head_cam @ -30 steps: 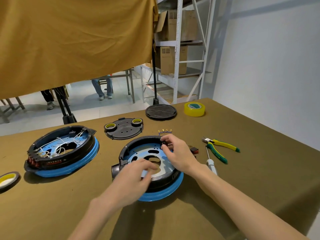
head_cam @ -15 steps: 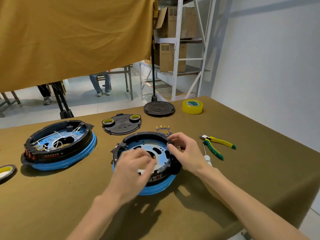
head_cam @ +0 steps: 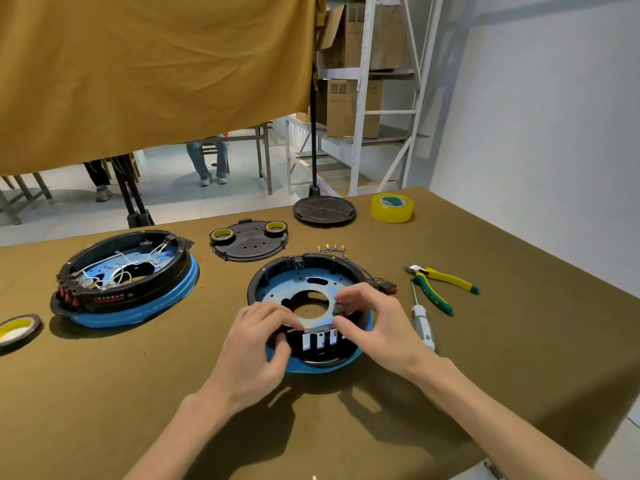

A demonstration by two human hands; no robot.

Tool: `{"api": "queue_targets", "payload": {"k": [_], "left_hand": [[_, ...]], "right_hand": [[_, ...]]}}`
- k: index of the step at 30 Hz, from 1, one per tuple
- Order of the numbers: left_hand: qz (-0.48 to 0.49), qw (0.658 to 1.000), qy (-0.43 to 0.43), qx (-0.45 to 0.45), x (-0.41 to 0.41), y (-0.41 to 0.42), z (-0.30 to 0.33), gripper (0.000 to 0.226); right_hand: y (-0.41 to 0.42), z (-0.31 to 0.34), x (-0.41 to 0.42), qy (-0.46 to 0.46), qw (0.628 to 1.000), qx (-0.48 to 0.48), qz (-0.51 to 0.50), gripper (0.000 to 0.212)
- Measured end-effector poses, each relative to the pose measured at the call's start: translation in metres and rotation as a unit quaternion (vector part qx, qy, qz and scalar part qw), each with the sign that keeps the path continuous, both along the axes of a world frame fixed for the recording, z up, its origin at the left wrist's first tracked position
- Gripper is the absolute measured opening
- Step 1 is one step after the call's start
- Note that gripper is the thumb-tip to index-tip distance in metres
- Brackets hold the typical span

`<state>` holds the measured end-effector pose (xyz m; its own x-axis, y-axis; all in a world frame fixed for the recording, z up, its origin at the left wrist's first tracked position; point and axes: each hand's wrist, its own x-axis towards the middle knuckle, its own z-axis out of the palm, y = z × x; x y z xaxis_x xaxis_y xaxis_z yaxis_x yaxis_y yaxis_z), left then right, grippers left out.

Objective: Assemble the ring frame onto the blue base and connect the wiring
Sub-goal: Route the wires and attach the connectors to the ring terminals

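A black ring frame [head_cam: 277,271] sits on the round blue base [head_cam: 304,367] in the middle of the table. Its near side shows several white slots. My left hand [head_cam: 256,344] grips the frame's near left rim, thumb outside and fingers over the top. My right hand [head_cam: 374,323] grips the near right rim, pinching a small dark part at the inner edge. Blue wires with yellow terminals [head_cam: 330,249] trail from the frame's far side, and a small red and black connector [head_cam: 386,287] lies just right of it.
A second ring on a blue base with white wiring [head_cam: 121,275] stands at the left. A black plate carrying two tape rolls [head_cam: 249,239], a round stand foot [head_cam: 323,209] and yellow tape [head_cam: 391,206] lie behind. Pliers [head_cam: 440,284] and a screwdriver [head_cam: 422,323] lie to the right. A tape roll [head_cam: 17,329] sits far left.
The frame has turned on the base, bringing the side with white slots to the near edge. Both hands moved along the rim to the near side.
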<state>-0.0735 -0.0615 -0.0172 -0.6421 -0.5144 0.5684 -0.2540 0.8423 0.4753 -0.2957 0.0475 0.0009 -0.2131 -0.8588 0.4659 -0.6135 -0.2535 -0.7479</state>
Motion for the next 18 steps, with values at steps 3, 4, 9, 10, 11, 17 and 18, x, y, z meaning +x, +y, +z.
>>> {"api": "queue_targets", "payload": {"k": [3,4,9,10,11,17,18], "left_hand": [[-0.02,1.0,-0.006,0.003,-0.018,0.009,-0.002,0.027],[-0.018,1.0,-0.009,-0.008,-0.023,0.011,-0.004,0.029],[0.01,0.999,0.017,-0.042,-0.027,0.011,-0.02,0.034],[0.012,0.999,0.023,-0.043,-0.028,0.01,-0.022,0.034],[0.015,0.999,0.027,-0.045,-0.029,0.01,-0.023,0.034],[0.029,0.998,0.036,-0.046,-0.032,0.011,-0.026,0.029],[0.03,0.998,0.035,-0.048,-0.032,0.01,-0.026,0.029]], "right_hand": [[0.002,0.002,0.006,-0.016,1.0,0.004,-0.002,0.023],[0.004,0.003,0.007,-0.03,1.0,0.001,0.0,0.022],[0.014,0.004,0.006,-0.077,0.997,-0.004,0.002,0.024],[0.016,0.005,0.007,-0.088,0.996,-0.006,-0.002,0.024],[0.017,0.006,0.008,-0.105,0.994,-0.01,-0.005,0.025],[0.019,0.013,0.014,-0.275,0.96,0.009,0.047,0.031],[0.019,0.013,0.013,-0.281,0.958,0.019,0.048,0.034]]}}
